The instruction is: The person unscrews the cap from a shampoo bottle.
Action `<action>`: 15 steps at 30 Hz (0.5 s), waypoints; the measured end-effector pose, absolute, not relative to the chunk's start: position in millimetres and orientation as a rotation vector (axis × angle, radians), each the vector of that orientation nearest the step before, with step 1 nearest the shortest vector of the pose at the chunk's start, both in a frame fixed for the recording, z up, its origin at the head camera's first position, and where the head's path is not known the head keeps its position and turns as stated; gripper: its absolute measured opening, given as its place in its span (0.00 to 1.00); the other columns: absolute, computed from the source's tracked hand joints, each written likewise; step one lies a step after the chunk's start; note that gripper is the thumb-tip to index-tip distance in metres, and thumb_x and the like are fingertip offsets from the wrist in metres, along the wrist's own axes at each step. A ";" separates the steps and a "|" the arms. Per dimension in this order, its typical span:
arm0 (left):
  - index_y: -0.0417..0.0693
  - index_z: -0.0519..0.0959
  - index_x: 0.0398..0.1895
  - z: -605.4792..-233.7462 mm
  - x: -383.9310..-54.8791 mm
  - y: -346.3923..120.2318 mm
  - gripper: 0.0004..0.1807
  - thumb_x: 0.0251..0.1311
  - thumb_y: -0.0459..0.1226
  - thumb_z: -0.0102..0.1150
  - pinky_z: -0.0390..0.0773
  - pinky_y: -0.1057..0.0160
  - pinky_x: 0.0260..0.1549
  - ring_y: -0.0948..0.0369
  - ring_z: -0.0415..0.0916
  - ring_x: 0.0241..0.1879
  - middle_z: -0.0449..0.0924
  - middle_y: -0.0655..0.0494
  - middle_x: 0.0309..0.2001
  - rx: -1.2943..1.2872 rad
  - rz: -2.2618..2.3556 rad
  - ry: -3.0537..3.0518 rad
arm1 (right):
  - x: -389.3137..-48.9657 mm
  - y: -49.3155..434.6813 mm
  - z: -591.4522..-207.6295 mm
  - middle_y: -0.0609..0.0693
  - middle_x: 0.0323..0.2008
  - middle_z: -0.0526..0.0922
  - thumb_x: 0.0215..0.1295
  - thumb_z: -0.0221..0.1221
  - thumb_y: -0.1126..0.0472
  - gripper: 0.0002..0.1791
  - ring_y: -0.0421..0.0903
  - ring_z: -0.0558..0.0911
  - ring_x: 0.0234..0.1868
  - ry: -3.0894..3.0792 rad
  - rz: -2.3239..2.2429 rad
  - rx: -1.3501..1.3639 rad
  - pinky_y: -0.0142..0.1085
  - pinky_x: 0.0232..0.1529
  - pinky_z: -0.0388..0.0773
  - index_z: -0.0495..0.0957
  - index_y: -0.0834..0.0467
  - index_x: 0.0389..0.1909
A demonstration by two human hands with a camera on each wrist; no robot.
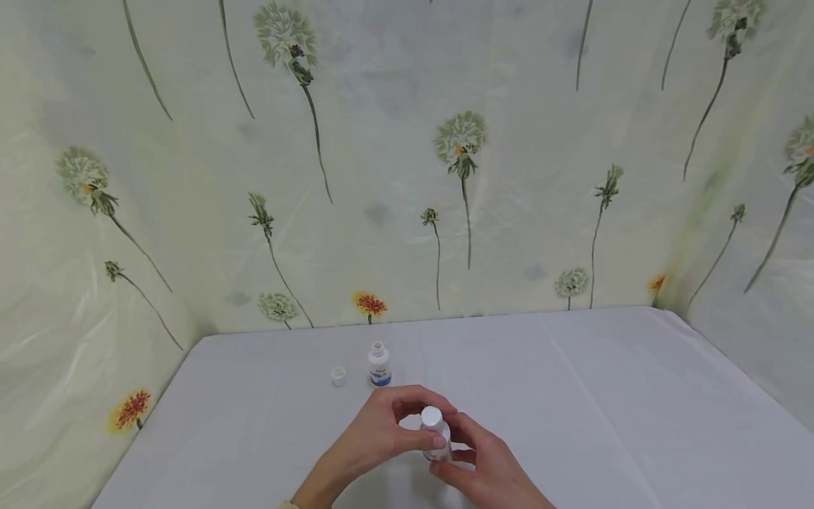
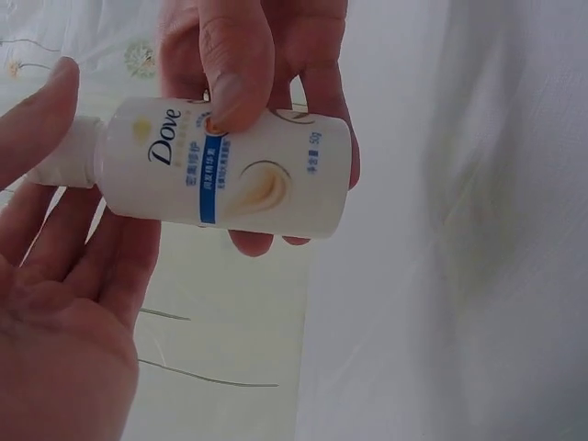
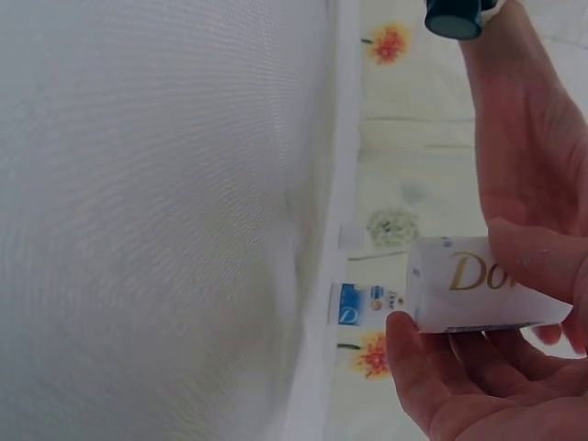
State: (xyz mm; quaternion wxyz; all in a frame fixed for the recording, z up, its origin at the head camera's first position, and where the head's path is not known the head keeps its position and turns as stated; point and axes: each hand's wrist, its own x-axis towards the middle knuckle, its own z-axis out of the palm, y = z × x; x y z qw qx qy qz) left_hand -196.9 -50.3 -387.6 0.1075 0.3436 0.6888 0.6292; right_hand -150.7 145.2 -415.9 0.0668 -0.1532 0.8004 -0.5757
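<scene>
A small white Dove conditioner bottle (image 2: 266,184) is held between both hands in front of me. It stands roughly upright in the head view, its white cap (image 1: 431,417) on the neck. My left hand (image 1: 378,431) has its thumb and fingers around the cap end, as the left wrist view also shows. Around the lower body of the bottle, the right hand (image 1: 492,463) grips with its thumb on the label and fingers behind. The right wrist view shows part of the Dove lettering, with the thumb covering the rest.
Behind the hands a second white Dove bottle (image 1: 379,369) stands uncapped on the white-covered table (image 1: 559,410). Left of it lies a loose white cap (image 1: 338,377). A flower-printed curtain (image 1: 394,177) encloses the back and sides.
</scene>
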 end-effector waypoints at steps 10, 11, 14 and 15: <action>0.51 0.81 0.53 -383.6 -197.3 -59.6 0.15 0.64 0.37 0.61 0.71 0.56 0.59 0.54 0.77 0.54 0.83 0.54 0.51 1.002 1.813 1.930 | -149.4 147.3 -416.4 0.59 0.63 0.73 0.62 0.67 0.58 0.35 0.54 0.79 0.53 2.420 -1.750 -0.513 0.36 0.51 0.78 0.65 0.65 0.67; 0.51 0.81 0.54 -383.6 -197.8 -60.3 0.15 0.64 0.37 0.61 0.71 0.56 0.59 0.53 0.77 0.55 0.83 0.54 0.51 1.005 1.812 1.923 | -149.5 147.4 -416.3 0.58 0.62 0.73 0.62 0.67 0.58 0.34 0.54 0.79 0.53 2.418 -1.752 -0.513 0.36 0.51 0.78 0.66 0.64 0.66; 0.51 0.82 0.53 -383.9 -199.8 -60.9 0.14 0.64 0.38 0.62 0.70 0.55 0.59 0.54 0.77 0.54 0.83 0.55 0.50 1.002 1.799 1.939 | -150.0 147.5 -415.9 0.56 0.60 0.75 0.62 0.67 0.57 0.31 0.53 0.79 0.54 2.393 -1.763 -0.491 0.38 0.52 0.78 0.68 0.62 0.64; 0.51 0.82 0.52 -384.0 -200.7 -60.9 0.14 0.64 0.37 0.63 0.70 0.54 0.60 0.54 0.78 0.53 0.84 0.55 0.49 0.996 1.797 1.950 | -150.4 147.5 -415.7 0.55 0.59 0.75 0.62 0.67 0.57 0.30 0.52 0.78 0.54 2.388 -1.765 -0.484 0.39 0.52 0.78 0.69 0.62 0.63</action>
